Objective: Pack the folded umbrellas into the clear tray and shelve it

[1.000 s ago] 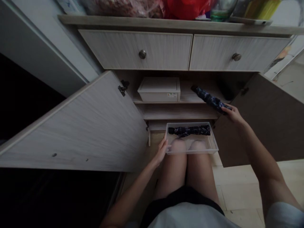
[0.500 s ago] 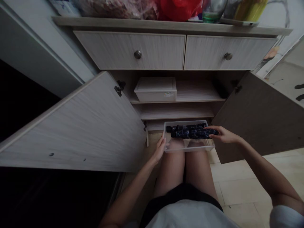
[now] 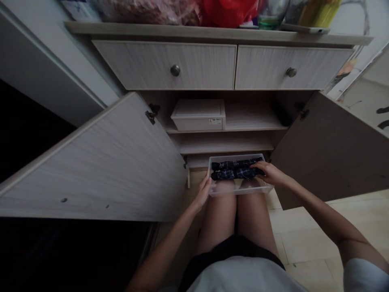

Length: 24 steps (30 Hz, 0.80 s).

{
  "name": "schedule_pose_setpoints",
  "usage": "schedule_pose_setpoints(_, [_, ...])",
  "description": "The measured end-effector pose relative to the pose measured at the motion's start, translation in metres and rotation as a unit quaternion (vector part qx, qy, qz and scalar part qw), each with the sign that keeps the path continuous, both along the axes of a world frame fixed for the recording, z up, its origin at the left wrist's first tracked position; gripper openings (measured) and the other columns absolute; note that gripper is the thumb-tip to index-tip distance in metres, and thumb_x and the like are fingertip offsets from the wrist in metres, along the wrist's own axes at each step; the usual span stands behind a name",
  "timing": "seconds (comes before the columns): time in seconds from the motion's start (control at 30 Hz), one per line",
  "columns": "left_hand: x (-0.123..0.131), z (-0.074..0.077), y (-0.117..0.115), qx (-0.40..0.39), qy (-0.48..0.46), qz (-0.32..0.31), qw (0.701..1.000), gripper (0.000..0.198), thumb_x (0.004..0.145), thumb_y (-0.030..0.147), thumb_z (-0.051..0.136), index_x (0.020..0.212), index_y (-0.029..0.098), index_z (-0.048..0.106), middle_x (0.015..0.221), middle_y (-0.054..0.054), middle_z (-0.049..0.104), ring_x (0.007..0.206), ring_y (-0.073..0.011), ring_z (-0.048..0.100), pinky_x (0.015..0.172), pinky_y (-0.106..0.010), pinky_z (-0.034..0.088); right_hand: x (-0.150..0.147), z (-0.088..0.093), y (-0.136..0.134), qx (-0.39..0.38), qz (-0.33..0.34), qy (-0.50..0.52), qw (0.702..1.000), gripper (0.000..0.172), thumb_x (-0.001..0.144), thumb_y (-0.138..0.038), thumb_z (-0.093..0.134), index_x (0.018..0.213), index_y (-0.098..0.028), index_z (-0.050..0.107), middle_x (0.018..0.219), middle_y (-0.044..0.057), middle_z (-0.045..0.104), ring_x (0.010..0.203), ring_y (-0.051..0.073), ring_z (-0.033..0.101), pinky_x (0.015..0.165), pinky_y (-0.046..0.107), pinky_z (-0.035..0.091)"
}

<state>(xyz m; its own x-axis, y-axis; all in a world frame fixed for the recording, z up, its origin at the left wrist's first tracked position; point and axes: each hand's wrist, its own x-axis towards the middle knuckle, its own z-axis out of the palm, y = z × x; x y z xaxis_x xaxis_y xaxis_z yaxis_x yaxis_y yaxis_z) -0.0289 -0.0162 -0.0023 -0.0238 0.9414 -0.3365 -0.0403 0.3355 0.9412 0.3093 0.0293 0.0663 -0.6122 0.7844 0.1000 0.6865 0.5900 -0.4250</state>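
A clear plastic box (image 3: 240,191) rests on my knees, with my left hand (image 3: 204,193) closed on its left side. Inside lie two folded dark plaid umbrellas, roughly side by side. My right hand (image 3: 269,173) grips the right end of the nearer umbrella (image 3: 232,174), partly covering it. The farther umbrella (image 3: 234,164) lies along the back wall of the box, and my right fingers hide some of its right end.
Before me stands a cabinet with its left door (image 3: 100,162) and right door (image 3: 334,150) swung wide. A lidded white box (image 3: 199,115) sits on the upper shelf, a dark object (image 3: 281,113) at its right end. Bags and a glass (image 3: 272,14) crowd the cabinet top.
The umbrella in my right hand has moved left and down into the box, nearer to me. The other umbrella behind it now shows more. My left hand stays on the box.
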Motion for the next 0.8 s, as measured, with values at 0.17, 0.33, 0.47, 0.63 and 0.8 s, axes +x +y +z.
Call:
schedule_pose_setpoints(0.17, [-0.001, -0.01, 0.001, 0.011, -0.009, 0.003, 1.0, 0.068, 0.092, 0.058, 0.061, 0.153, 0.038, 0.042, 0.155, -0.008, 0.05, 0.095, -0.0198, 0.072, 0.079, -0.029, 0.057, -0.014, -0.003, -0.005, 0.04, -0.042, -0.12, 0.991, 0.036, 0.08, -0.013, 0.069, 0.115, -0.018, 0.068, 0.11, 0.012, 0.068, 0.105, 0.026, 0.062, 0.092, 0.038, 0.05])
schedule_pose_setpoints(0.33, [-0.001, -0.001, -0.001, 0.012, -0.028, -0.001, 1.0, 0.073, 0.089, 0.06, 0.063, 0.154, 0.038, 0.04, 0.156, -0.008, 0.048, 0.091, -0.0176, 0.073, 0.076, -0.027, 0.056, -0.014, 0.009, 0.011, 0.039, -0.009, -0.124, 0.991, 0.031, 0.08, -0.025, 0.075, 0.11, -0.02, 0.071, 0.113, 0.012, 0.065, 0.103, 0.025, 0.062, 0.089, 0.035, 0.05])
schedule_pose_setpoints(0.47, [-0.002, 0.012, -0.004, 0.007, -0.024, -0.021, 0.999, 0.076, 0.088, 0.061, 0.065, 0.154, 0.036, 0.04, 0.148, -0.009, 0.057, 0.094, -0.0194, 0.073, 0.079, -0.029, 0.057, 0.016, 0.034, 0.069, 0.049, -0.123, -0.034, 0.991, 0.022, 0.092, -0.036, 0.061, 0.104, -0.02, 0.07, 0.101, 0.009, 0.067, 0.092, 0.022, 0.064, 0.083, 0.032, 0.05])
schedule_pose_setpoints(0.63, [0.0, 0.016, -0.005, 0.003, -0.003, -0.013, 1.0, 0.075, 0.086, 0.064, 0.065, 0.152, 0.032, 0.046, 0.148, -0.011, 0.056, 0.098, -0.0231, 0.072, 0.082, -0.032, 0.057, 0.07, 0.06, 0.156, 0.13, -0.44, -0.07, 0.886, 0.041, 0.095, -0.033, 0.056, 0.128, -0.008, 0.06, 0.129, 0.025, 0.055, 0.12, 0.035, 0.054, 0.095, 0.042, 0.045])
schedule_pose_setpoints(0.8, [0.0, 0.015, -0.004, 0.015, -0.005, -0.021, 1.0, 0.078, 0.083, 0.067, 0.065, 0.151, 0.03, 0.049, 0.143, -0.011, 0.06, 0.099, -0.0244, 0.071, 0.087, -0.036, 0.057, 0.101, 0.066, 0.21, 0.011, -0.53, -0.09, 0.843, 0.049, 0.098, -0.024, 0.055, 0.139, 0.002, 0.048, 0.134, 0.032, 0.05, 0.124, 0.032, 0.05, 0.098, 0.04, 0.041])
